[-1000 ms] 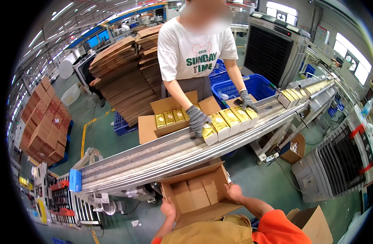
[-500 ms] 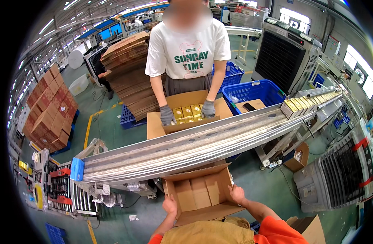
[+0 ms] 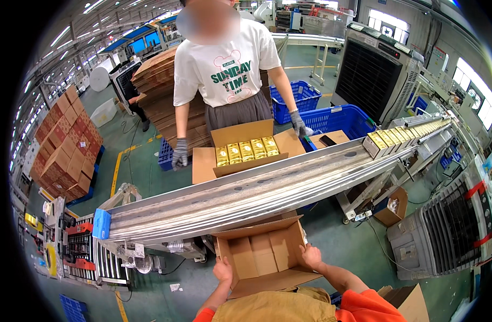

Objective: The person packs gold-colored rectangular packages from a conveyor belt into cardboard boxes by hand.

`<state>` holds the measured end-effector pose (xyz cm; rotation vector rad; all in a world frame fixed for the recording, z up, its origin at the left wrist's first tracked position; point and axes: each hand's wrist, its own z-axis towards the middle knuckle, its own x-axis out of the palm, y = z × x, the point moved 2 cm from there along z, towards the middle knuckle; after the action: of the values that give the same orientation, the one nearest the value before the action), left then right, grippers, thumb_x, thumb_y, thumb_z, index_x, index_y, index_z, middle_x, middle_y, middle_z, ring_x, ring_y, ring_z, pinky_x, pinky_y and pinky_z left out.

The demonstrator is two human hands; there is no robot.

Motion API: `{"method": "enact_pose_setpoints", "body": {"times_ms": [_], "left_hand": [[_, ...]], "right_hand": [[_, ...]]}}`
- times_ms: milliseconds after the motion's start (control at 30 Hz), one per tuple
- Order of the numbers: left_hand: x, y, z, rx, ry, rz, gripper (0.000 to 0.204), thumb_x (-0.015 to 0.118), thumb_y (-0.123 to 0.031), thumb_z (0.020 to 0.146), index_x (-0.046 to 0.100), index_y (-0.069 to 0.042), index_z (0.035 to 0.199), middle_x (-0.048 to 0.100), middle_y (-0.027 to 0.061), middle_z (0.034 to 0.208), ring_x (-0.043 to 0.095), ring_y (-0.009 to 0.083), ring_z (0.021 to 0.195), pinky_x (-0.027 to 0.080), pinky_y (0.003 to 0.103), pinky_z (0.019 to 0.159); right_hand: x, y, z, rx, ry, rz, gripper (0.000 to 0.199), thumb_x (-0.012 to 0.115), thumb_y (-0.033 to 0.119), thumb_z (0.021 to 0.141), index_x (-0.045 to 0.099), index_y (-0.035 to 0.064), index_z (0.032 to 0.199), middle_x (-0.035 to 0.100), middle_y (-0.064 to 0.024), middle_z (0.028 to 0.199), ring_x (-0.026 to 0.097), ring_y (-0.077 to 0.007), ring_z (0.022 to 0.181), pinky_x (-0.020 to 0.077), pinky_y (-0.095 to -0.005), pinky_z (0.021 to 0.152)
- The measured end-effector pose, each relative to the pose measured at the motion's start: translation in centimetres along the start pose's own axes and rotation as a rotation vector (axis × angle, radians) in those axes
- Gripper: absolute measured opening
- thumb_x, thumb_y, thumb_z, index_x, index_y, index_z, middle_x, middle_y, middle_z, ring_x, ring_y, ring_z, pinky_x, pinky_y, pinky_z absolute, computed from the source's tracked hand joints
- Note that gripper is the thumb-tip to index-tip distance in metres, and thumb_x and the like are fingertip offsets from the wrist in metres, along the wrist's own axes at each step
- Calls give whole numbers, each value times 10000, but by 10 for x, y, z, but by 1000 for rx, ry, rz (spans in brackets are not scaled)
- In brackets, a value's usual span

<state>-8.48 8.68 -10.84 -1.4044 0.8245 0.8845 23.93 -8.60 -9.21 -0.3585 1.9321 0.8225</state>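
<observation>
Hands | your left hand [image 3: 223, 270] and right hand [image 3: 312, 256] clasp the open, empty brown cardboard carton [image 3: 266, 256] by its side walls, just below the long metal conveyor [image 3: 246, 196] | keep the carton level, mouth up, tight under the conveyor's edge.

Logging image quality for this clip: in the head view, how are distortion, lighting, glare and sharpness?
Head view: strong fisheye, the conveyor bows and black corners ring the picture; even overhead factory light with soft shadows; windows at the upper right blow out bright; the left hand and right hand on the open empty carton are sharp; the co-worker's face is blurred.
</observation>
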Motion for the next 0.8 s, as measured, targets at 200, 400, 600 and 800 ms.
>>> {"method": "enact_pose_setpoints", "body": {"times_ms": [200, 400, 600, 800], "left_hand": [[5, 7, -1, 32, 30, 64, 357, 534, -339, 889, 572, -35, 1073, 641, 222, 708, 629, 411, 672, 494, 496, 607], [6, 4, -2, 59, -27, 37, 324, 547, -331, 885, 576, -34, 1009, 635, 229, 697, 625, 414, 665, 490, 502, 589], [0, 4, -3, 53, -45, 49, 294, 561, -308, 878, 578, -22, 944, 624, 234, 675, 617, 415, 635, 483, 496, 573], [-3, -3, -4, 39, -21, 24, 292, 565, -301, 877, 589, -23, 963, 629, 234, 692, 624, 410, 659, 490, 491, 589]], "right_hand": [[10, -11, 3, -39, -66, 10, 459, 477, 442, 910, 595, -2, 918, 630, -274, 768, 617, -450, 750, 496, -524, 691], [6, -12, 4, -25, -24, 23, 456, 477, 419, 910, 577, -25, 921, 626, -295, 804, 616, -460, 782, 487, -527, 722], [7, -9, 4, -44, 10, 28, 439, 484, 401, 908, 561, -31, 923, 625, -301, 801, 616, -467, 767, 492, -528, 711], [11, -15, 6, -57, -18, 32, 429, 487, 394, 910, 574, -27, 915, 621, -302, 787, 612, -471, 755, 492, -533, 693]]}}
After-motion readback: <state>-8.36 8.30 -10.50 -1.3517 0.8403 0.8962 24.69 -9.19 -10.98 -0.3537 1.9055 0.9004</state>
